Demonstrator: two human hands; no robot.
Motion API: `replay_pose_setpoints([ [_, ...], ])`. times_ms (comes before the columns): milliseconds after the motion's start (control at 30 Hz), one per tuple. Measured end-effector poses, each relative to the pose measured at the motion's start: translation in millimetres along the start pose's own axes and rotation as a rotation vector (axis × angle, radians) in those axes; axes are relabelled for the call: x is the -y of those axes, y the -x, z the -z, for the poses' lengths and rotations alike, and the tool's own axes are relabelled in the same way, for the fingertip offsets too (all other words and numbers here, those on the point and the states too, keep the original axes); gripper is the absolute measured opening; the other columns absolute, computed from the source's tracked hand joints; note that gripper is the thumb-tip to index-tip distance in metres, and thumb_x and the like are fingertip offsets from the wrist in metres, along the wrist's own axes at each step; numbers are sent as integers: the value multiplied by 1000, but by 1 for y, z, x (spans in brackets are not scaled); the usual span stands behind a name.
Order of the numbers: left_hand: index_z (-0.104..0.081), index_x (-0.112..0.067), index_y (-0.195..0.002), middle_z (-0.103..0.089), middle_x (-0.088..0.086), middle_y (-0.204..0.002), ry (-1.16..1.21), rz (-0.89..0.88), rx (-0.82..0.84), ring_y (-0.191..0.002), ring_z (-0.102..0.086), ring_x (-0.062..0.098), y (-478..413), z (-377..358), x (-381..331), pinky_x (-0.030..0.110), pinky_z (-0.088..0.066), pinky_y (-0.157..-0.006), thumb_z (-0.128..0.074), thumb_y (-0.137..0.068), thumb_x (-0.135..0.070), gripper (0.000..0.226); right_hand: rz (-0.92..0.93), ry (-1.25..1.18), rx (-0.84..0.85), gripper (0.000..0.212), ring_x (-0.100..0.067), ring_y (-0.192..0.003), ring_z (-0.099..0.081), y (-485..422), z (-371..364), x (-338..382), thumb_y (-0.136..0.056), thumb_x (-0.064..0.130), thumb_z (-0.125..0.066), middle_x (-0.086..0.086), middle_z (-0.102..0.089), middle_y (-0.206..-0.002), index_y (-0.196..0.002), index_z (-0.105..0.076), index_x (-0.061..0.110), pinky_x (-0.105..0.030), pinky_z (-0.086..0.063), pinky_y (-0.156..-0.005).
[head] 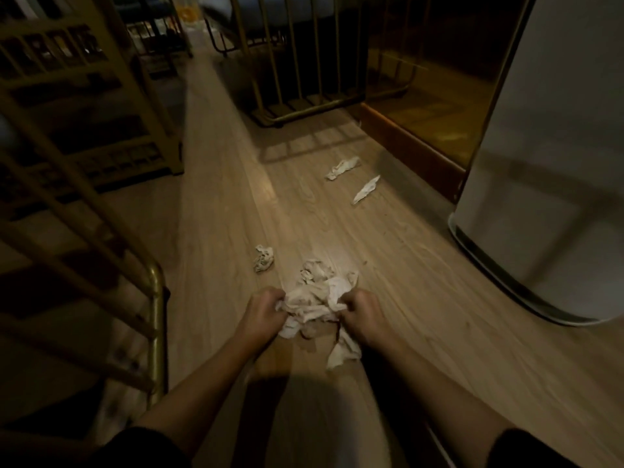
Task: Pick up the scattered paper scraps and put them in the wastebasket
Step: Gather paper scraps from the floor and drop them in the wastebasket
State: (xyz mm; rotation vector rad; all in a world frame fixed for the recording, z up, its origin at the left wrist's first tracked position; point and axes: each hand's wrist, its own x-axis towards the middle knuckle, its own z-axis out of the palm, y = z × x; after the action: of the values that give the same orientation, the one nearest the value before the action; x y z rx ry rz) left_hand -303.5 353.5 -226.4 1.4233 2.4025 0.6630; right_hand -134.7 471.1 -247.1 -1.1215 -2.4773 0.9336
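Note:
A bunch of crumpled white paper scraps (312, 304) sits low over the wooden floor between my hands. My left hand (261, 310) grips its left side and my right hand (363, 314) grips its right side, both with fingers closed. One loose scrap (264, 258) lies just beyond my left hand. Two more scraps lie farther off: one (342, 167) near the metal rack and a long thin one (366, 189) beside it. No wastebasket shows in the head view.
A gold metal shelf frame (157, 319) stands close on my left. Another gold barred rack (304, 106) stands ahead. A large white appliance (553, 197) fills the right side, next to a wooden step (412, 146). A strip of wooden floor (216, 163) runs between them.

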Motion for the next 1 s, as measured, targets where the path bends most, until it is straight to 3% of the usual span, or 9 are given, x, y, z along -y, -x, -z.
replay_pose_setpoints([
  [133,-65,-7,-64,-63,1,-60,155,65,-143,-56,-54,7,-19,28,9,24,-38,-50,-58,-70,1,12,-39,26,-131,12,-27,-92,-51,-23,29,2,-79,10,-57,-7,-61,-87,-83,-68,13,-34,-39,-71],
  [267,-67,-8,-87,-69,13,-83,90,138,-209,-78,-65,27,-60,30,30,31,-48,-64,-60,-74,-4,15,48,252,-217,21,-27,-103,-41,-37,42,12,-84,9,-54,-8,-56,-108,-104,-57,13,-39,-41,-81],
  [400,-40,-20,-138,-49,23,-124,15,220,-26,-114,-50,38,-102,12,43,39,-44,-97,-62,-81,-24,61,218,373,-29,52,-31,-114,-40,-59,18,29,-86,19,-58,-11,-39,-137,-134,-37,27,-44,-41,-95],
  [533,-66,-8,-110,-66,21,-109,-89,169,119,-103,-61,34,-113,0,37,34,-49,-87,-63,-72,-27,42,183,422,271,51,-44,-136,-19,-65,-34,21,-95,26,-44,-14,-10,-157,-143,-26,31,-51,-28,-110],
  [600,-72,-4,-87,-69,21,-93,-86,119,75,-89,-64,33,-104,-6,30,32,-49,-75,-62,-71,-22,26,152,331,192,50,-40,-140,-17,-51,-51,11,-95,20,-45,-14,-19,-155,-142,-31,26,-47,-29,-111],
  [667,-72,-3,-83,-67,19,-94,-29,94,36,-89,-62,31,-92,-12,27,30,-47,-75,-61,-71,-15,20,226,272,-1,46,-33,-130,-37,-34,-54,1,-89,12,-52,-13,-43,-142,-133,-46,22,-39,-41,-100],
  [767,-71,-3,-92,-66,18,-102,-3,132,6,-97,-62,29,-74,-15,28,29,-47,-79,-60,-72,3,23,252,161,-83,34,-24,-102,-50,-22,-40,-9,-83,9,-55,-4,-59,-110,-114,-61,21,-28,-40,-74],
  [900,-70,-8,-98,-67,14,-106,114,92,-95,-102,-62,27,-46,-7,8,24,-44,-79,-61,-72,-3,28,45,2,-91,36,-30,-91,-57,-28,-10,-13,-72,-3,-52,-13,-62,-94,-100,-71,10,-26,-32,-66],
  [1000,-54,-23,-126,-51,8,-126,69,6,156,-120,-47,24,-12,-18,-20,29,-39,-98,-60,-73,-22,53,-14,-14,-131,40,-33,-94,-58,-26,11,-16,-70,-11,-54,-18,-64,-95,-101,-72,8,-27,-35,-70],
])
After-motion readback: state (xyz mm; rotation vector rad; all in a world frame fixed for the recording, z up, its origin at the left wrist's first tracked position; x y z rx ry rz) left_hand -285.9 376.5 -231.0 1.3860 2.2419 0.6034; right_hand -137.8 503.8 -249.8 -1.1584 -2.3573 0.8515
